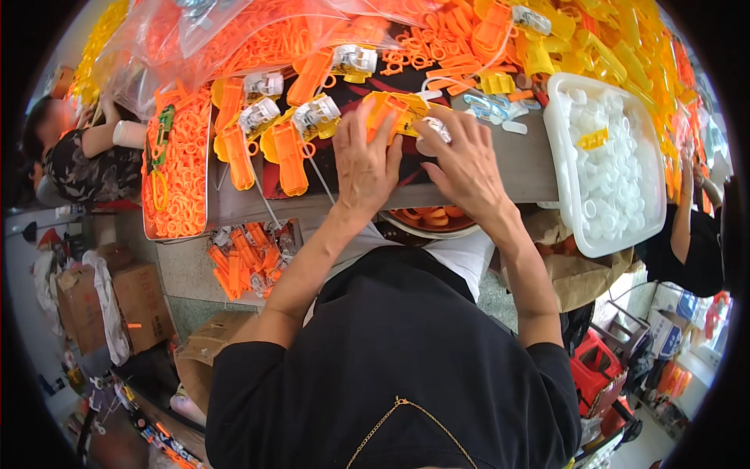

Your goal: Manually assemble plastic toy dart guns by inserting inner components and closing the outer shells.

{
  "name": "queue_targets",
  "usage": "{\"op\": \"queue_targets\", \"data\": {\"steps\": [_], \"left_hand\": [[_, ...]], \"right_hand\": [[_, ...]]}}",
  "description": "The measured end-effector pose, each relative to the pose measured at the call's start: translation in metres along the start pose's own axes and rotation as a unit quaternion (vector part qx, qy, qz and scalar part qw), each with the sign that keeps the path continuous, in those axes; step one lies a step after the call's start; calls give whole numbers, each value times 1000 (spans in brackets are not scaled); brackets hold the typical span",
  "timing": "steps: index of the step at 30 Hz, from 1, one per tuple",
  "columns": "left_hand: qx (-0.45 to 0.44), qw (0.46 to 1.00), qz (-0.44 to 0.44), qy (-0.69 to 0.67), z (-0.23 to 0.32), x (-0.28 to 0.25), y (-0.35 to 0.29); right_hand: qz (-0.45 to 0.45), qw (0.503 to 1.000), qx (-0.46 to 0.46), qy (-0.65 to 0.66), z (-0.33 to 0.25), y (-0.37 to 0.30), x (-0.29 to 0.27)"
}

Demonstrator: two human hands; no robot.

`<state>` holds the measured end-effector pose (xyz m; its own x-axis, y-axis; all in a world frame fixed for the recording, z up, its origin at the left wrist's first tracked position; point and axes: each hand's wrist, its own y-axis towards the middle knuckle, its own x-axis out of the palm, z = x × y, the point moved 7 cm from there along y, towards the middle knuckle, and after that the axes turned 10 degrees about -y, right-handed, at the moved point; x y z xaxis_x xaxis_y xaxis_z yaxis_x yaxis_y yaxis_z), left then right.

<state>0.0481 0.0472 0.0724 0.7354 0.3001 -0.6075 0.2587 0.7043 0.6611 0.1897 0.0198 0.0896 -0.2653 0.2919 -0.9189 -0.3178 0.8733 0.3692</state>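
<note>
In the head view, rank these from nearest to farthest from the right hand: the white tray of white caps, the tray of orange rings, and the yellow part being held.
From the right hand:
1. Yellow part, touching it, just to its left and shared with the left hand.
2. White tray of white caps, to the right.
3. Tray of orange rings, far left, beyond the left hand.

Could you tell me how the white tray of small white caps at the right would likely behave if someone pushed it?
The white tray looks like thin plastic, so probably light and easy to slide. Its near end seems to overhang the bench edge, so it might tip. The loose white caps would likely shift or spill.
</note>
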Motion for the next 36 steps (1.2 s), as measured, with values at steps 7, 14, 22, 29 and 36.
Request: {"op": "queue_targets", "data": {"steps": [7, 14, 22, 29, 36], "left_hand": [[47, 981, -127, -141, -28, 30, 20], [-4, 991, -66, -112, -25, 16, 5], [-9, 993, -86, -82, -23, 22, 6], [76, 989, -89, -90, 4, 10, 41], [58, 970, -151, -182, -29, 26, 39]], "right_hand": [[-6, 996, 4, 86, 19, 7, 3], [-53, 962, 56, 262, 31, 31, -19], [-39, 911, 328, 248, 73, 22, 44], [-53, 919, 321, 221, 79, 28, 59], [-70, 927, 272, 250, 72, 28, 36]]}}
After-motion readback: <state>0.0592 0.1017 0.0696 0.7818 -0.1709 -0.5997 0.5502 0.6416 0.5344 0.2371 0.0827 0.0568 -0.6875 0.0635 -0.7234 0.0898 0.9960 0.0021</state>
